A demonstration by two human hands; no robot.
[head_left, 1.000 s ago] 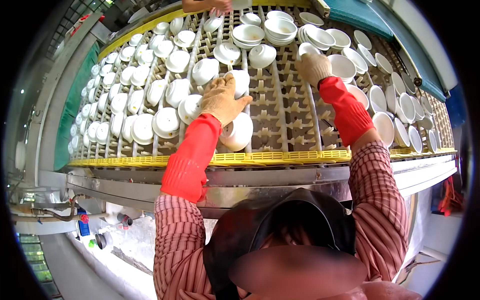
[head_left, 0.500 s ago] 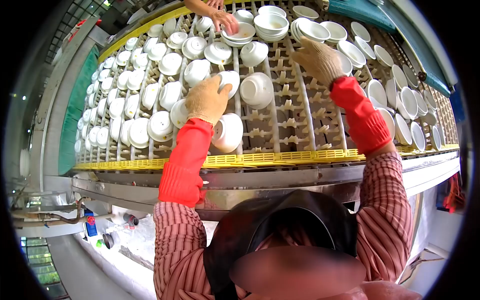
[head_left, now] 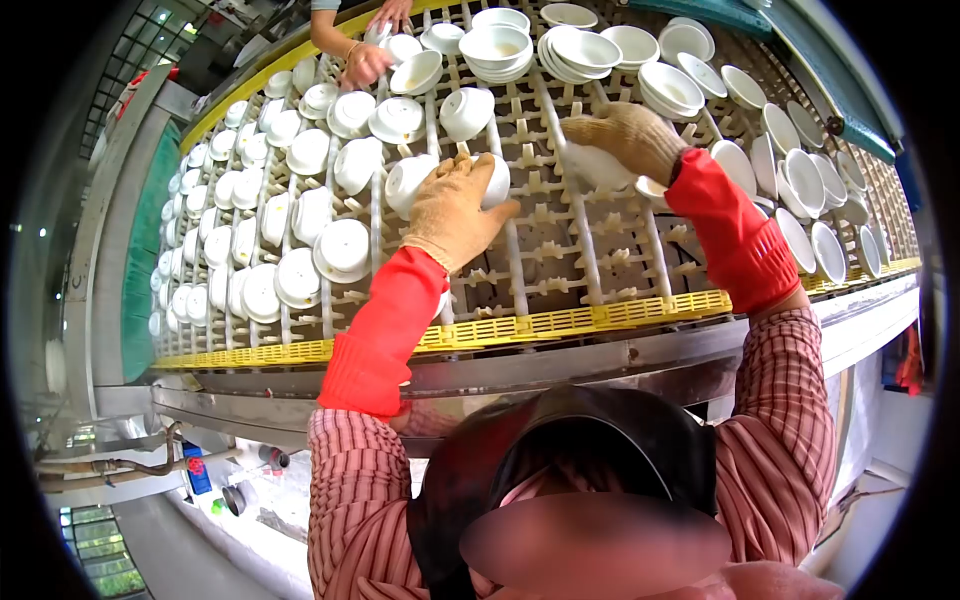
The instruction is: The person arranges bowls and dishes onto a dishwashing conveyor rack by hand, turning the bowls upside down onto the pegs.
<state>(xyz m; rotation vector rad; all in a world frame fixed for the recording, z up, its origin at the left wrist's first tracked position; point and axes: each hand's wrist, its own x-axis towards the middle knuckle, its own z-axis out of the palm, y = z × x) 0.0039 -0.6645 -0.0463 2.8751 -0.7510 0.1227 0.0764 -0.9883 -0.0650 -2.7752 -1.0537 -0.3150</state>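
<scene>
My left hand (head_left: 458, 212), in a tan knit glove, has its fingers curled over a white bowl (head_left: 499, 182) standing upside down on the rack. Another upturned bowl (head_left: 404, 184) sits just left of those fingers. My right hand (head_left: 628, 138), gloved the same way, grips a motion-blurred white bowl (head_left: 596, 168) from above, over a bare part of the pegs. The rim of one more bowl (head_left: 650, 188) shows beneath my right wrist. Red sleeve covers reach over both my forearms.
Upturned bowls (head_left: 342, 247) fill the left of the pegged conveyor (head_left: 560, 262). Stacked bowls (head_left: 497, 48) stand at the back, and tilted bowls (head_left: 805, 178) crowd the right. A co-worker's hand (head_left: 366, 64) is among bowls at the far side. A yellow edge strip (head_left: 490, 332) runs along the front.
Bowls on the left and middle of the rack have shifted left. My right hand has moved slightly left and now has a bowl in it. My left hand has shifted right onto another bowl.
</scene>
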